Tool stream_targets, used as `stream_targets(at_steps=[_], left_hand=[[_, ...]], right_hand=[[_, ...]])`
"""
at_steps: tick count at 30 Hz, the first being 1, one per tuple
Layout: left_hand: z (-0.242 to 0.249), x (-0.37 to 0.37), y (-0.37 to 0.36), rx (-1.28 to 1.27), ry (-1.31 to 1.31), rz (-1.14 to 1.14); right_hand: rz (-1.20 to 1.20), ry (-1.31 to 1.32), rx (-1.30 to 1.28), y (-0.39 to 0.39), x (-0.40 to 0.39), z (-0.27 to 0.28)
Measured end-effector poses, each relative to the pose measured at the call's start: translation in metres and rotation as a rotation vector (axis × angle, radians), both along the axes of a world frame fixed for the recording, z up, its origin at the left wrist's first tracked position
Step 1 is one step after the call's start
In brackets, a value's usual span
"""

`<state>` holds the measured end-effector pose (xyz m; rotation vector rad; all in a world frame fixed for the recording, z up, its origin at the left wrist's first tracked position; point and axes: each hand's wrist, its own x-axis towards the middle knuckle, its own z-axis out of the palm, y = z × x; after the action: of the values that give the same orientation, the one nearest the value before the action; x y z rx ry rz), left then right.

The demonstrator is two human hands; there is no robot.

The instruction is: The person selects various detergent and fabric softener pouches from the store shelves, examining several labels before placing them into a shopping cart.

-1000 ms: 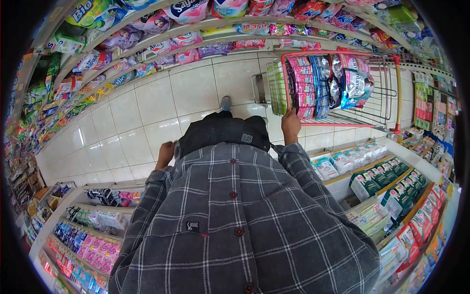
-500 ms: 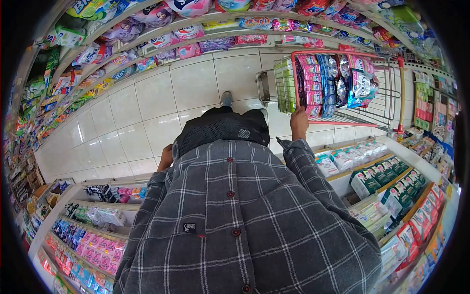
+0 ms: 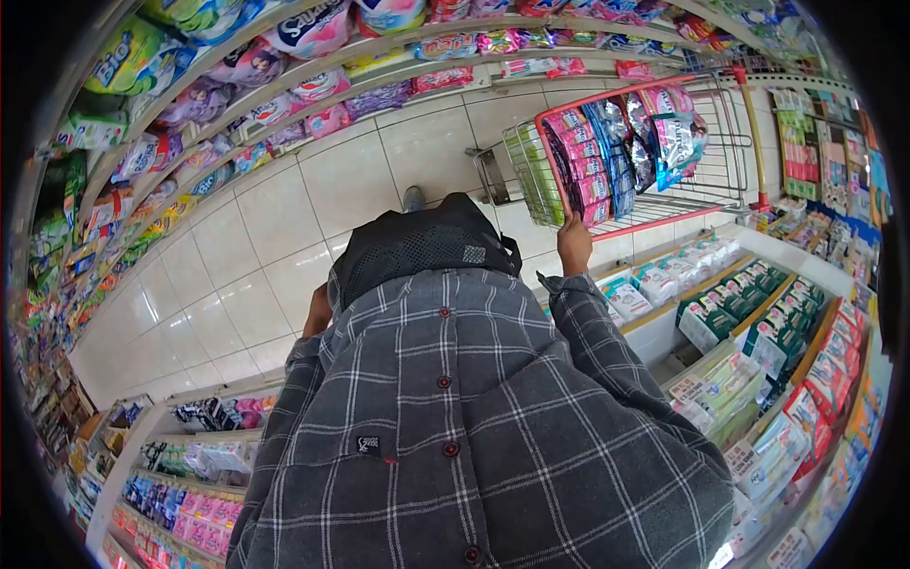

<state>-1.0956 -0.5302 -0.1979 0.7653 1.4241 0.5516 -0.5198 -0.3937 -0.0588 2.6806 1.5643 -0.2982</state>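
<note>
My right hand is closed around the red rim of a wire shopping cart, at the corner nearest me. Strips of pink sachets lie in the cart beside blue sachet strips. Farther along in it are dark and silver packs and a silver-and-blue pouch. Beside my hip hangs my left hand, close to my dark shorts. Its fingers are mostly hidden, and nothing shows in it.
Shelves of detergent bags curve along the far side of the tiled aisle. Behind me on the right, a low shelf holds green boxes and white packs. Pink packs fill the shelf at lower left. More shelves stand beyond the cart.
The view has turned a little, and the cart appears slightly farther left and tilted. My visible foot has shifted left. My right hand keeps its hold on the rim.
</note>
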Motion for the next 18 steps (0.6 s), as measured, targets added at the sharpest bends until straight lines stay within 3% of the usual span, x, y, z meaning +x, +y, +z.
stream_targets(at_steps=[2, 4, 5, 8, 9, 10, 12, 15, 18], left_hand=[[0.077, 0.016, 0.050, 0.127, 0.158, -0.164], [0.017, -0.009, 0.053, 0.176, 0.134, -0.184], [0.008, -0.006, 0.064, 0.121, 0.176, -0.087], [0.045, 0.009, 0.145, 0.014, 0.326, -0.310], [0.075, 0.025, 0.180, -0.135, 0.308, -0.274], [0.060, 0.023, 0.202, -0.105, 0.194, -0.211], [0.082, 0.045, 0.258, 0.000, 0.240, -0.293], [0.067, 0.068, 0.331, 0.180, 0.179, -0.420], [0.102, 0.134, 0.389, 0.346, 0.231, -0.584]], right_hand=[[-0.021, -0.018, -0.006, 0.003, 0.002, -0.001], [-0.048, -0.032, -0.026, 0.006, 0.002, -0.003], [-0.064, -0.038, -0.032, 0.012, 0.002, -0.006], [-0.098, -0.042, -0.051, 0.024, 0.003, -0.012], [-0.111, -0.037, -0.039, 0.028, 0.004, -0.015], [-0.120, -0.030, -0.027, 0.032, 0.004, -0.018], [-0.135, -0.025, -0.012, 0.042, 0.006, -0.019], [-0.143, -0.030, 0.013, 0.055, 0.010, -0.018], [-0.138, -0.066, 0.067, 0.068, 0.021, -0.023]])
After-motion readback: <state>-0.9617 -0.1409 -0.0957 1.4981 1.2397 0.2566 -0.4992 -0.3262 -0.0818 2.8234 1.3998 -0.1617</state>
